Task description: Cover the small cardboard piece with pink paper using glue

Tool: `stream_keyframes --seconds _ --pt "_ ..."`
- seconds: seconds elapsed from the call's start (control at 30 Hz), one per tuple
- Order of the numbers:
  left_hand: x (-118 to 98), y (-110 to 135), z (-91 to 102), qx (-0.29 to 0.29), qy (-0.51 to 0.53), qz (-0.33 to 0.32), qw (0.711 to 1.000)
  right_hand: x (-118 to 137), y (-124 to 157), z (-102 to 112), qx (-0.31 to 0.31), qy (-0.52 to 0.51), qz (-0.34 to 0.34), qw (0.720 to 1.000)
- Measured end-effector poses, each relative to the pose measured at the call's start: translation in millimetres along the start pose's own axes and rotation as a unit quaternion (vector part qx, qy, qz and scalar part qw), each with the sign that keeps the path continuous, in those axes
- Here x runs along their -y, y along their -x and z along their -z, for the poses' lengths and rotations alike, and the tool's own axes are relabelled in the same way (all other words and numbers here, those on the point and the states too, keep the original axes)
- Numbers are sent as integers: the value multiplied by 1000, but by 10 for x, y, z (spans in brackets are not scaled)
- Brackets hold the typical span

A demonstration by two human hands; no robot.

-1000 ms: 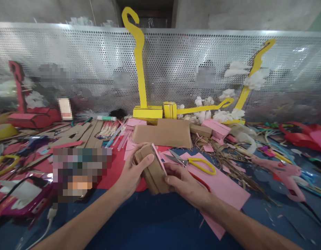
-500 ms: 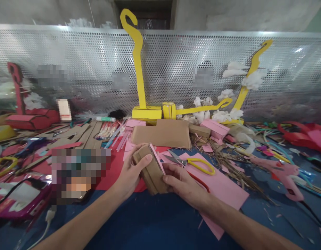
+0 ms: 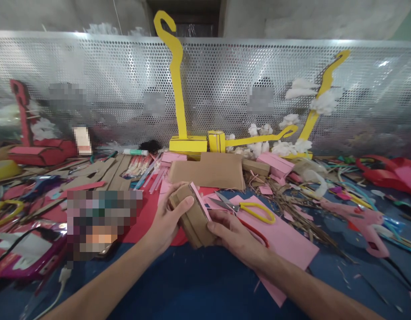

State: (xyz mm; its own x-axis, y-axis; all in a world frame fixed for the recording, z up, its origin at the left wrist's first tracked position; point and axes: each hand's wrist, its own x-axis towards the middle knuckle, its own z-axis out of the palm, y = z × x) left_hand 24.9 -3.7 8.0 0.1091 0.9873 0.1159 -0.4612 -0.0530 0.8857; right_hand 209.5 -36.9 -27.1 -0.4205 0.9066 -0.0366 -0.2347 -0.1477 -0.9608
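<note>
A small brown cardboard box, with pink paper along one long side, is tilted between my two hands above the blue table. My left hand is closed round its upper left end, thumb lying across the top face. On the right edge, my right hand pinches the box between thumb and fingers; some fingertips are hidden behind it. Just beyond my right hand, scissors with yellow handles lie partly on a sheet of pink paper. A red handle shows beside my right wrist.
A pink glue gun lies at the right. Flat cardboard and red paper lie beyond my hands. A yellow hook-topped stand rises before a perforated metal panel. Cardboard scraps and a purple case are at the left.
Both hands keep their hold on the cardboard box, which has shifted very slightly up and left. The things on the table look unchanged.
</note>
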Motion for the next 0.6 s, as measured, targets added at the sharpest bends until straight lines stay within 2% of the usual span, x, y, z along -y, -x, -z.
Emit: stream_keyframes --seconds 0.17,0.6 --pt "30 -10 4 -4 4 5 1000 -43 -10 69 -6 -12 -11 1000" --pt "77 -32 49 2 5 2 1000 34 -1 69 53 -11 -12 998"
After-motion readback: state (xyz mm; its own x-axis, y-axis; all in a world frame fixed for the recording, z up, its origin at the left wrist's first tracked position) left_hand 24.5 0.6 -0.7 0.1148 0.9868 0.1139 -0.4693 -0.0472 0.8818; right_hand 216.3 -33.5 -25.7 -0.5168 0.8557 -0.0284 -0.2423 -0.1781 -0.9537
